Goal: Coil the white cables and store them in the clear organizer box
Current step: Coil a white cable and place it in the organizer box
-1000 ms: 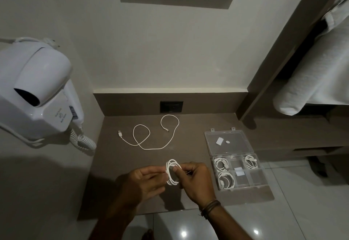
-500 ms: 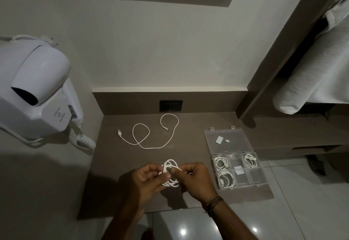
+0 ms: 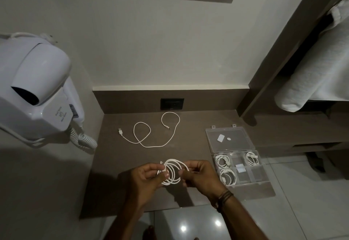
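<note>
A coiled white cable [image 3: 172,171] hangs in several loops between my hands, just above the brown counter. My left hand [image 3: 145,180] pinches the coil's left side and my right hand [image 3: 201,178] pinches its right side. A second white cable [image 3: 151,132] lies loose and uncoiled on the counter behind my hands, its plug at the left. The clear organizer box [image 3: 255,181] stands open at the right, lid folded back. Three of its compartments each hold a coiled white cable [image 3: 223,160].
A white wall-mounted hair dryer [image 3: 35,90] with a curly cord juts out at the left. A dark wall socket [image 3: 171,104] sits behind the counter [image 3: 117,164]. Rolled white towels [image 3: 311,81] lie on a shelf at the right. The counter's front edge runs just under my wrists.
The coil has widened and turned flatter toward me. My hands have shifted slightly apart along its sides.
</note>
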